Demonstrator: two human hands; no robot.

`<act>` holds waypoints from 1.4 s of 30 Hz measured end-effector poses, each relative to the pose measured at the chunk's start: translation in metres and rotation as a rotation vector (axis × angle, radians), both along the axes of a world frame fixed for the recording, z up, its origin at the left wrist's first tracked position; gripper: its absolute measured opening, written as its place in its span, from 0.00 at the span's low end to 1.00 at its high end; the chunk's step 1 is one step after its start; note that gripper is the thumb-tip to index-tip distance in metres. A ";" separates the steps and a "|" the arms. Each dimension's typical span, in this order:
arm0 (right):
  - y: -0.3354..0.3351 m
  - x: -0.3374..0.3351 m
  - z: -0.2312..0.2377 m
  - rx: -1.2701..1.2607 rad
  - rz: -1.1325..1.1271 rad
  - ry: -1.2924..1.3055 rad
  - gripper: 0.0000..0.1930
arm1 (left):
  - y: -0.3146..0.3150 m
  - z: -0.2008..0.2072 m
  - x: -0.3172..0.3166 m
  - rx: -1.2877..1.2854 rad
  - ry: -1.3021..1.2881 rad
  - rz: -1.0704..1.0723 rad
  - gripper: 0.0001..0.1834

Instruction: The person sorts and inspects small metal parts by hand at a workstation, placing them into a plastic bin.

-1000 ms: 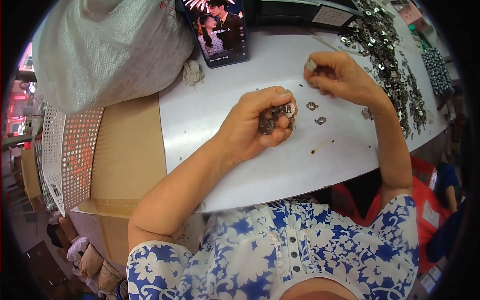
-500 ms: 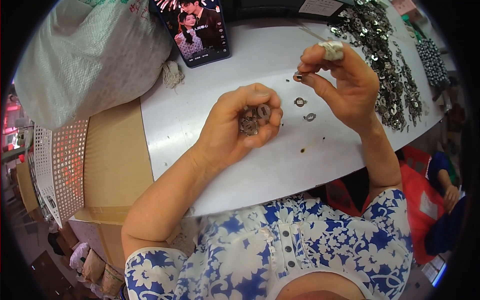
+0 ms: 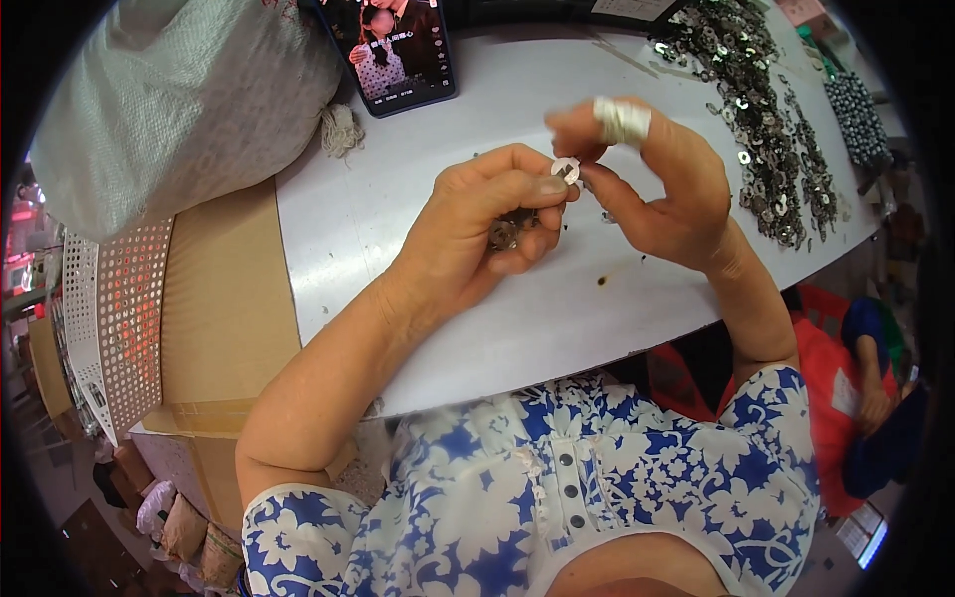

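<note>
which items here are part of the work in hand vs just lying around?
In use:
left hand, cupping small metal parts
right hand, pinching a silver disc with the left
pile of metal pieces

Lying about:
phone
woven sack
cardboard box

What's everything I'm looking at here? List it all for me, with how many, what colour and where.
small round metal disc: one, silvery, pinched between the fingertips of both hands
bunch of small metal parts: several, dark grey, cupped in the left palm
pile of metal rings and washers: too many to count, silvery grey, far right of the table
phone: one, dark, screen lit, far edge of the table
woven sack: one, pale grey, upper left
table: one, white
cardboard box: one, brown, left of the table
perforated sheet: one, white, far left
left hand: bare, curled around the parts
right hand: white tape on one finger
</note>
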State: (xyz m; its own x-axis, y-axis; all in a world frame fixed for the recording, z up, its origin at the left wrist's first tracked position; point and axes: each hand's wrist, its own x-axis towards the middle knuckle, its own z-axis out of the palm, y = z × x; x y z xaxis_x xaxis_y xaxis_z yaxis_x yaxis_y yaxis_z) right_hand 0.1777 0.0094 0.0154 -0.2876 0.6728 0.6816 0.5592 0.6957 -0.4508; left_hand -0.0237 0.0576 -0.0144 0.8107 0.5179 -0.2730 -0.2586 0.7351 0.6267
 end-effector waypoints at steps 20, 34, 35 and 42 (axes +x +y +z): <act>0.005 0.053 0.002 -0.747 0.013 -0.239 0.06 | 0.004 -0.016 -0.002 -0.069 -0.376 -0.194 0.10; 0.007 0.050 0.005 -0.933 0.182 0.328 0.05 | 0.000 -0.006 0.000 -0.163 -0.147 -0.098 0.09; 0.006 0.045 0.006 -0.934 0.188 0.326 0.05 | -0.001 -0.004 0.001 -0.134 -0.088 -0.077 0.10; 0.000 0.026 0.013 -0.902 0.209 0.222 0.07 | -0.006 0.003 0.000 -0.056 -0.019 -0.026 0.12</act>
